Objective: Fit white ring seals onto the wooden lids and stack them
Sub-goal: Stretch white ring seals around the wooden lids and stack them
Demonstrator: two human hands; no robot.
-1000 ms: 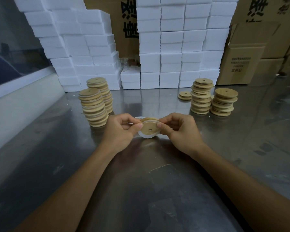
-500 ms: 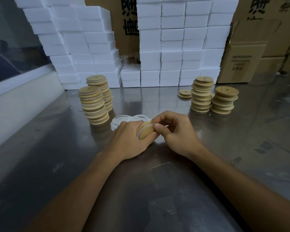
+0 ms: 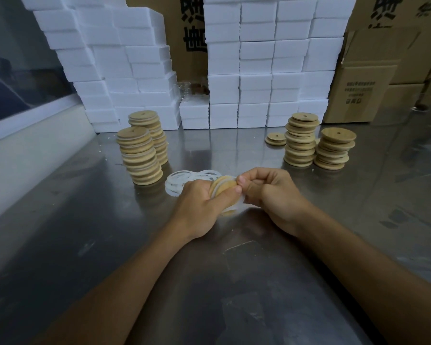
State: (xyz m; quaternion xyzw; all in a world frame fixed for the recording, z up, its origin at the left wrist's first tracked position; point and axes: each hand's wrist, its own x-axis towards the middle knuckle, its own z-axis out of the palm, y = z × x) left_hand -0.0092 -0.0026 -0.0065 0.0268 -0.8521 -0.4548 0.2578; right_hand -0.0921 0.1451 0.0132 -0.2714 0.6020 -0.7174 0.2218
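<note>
My left hand (image 3: 200, 204) grips a round wooden lid (image 3: 222, 186) on edge above the steel table (image 3: 110, 245). A white ring seal (image 3: 237, 206) sits partly around the lid's rim. My right hand (image 3: 271, 192) pinches that seal at the lid's upper right edge. Behind my hands lies a loose pile of white ring seals (image 3: 182, 181). Two tall stacks of lids (image 3: 139, 155) stand at the left. At the right stand two shorter lid stacks (image 3: 300, 140), with a low pair of lids (image 3: 276, 138) beside them.
White foam boxes (image 3: 259, 70) form a wall along the table's back. Cardboard cartons (image 3: 373, 78) stand at the back right. A pale ledge (image 3: 23, 150) runs along the left side. Bare steel lies in front of my forearms.
The lid has been turned from flat-facing to on edge in my left hand. My right hand has moved up to the rim, and the seal now wraps partly round the lid.
</note>
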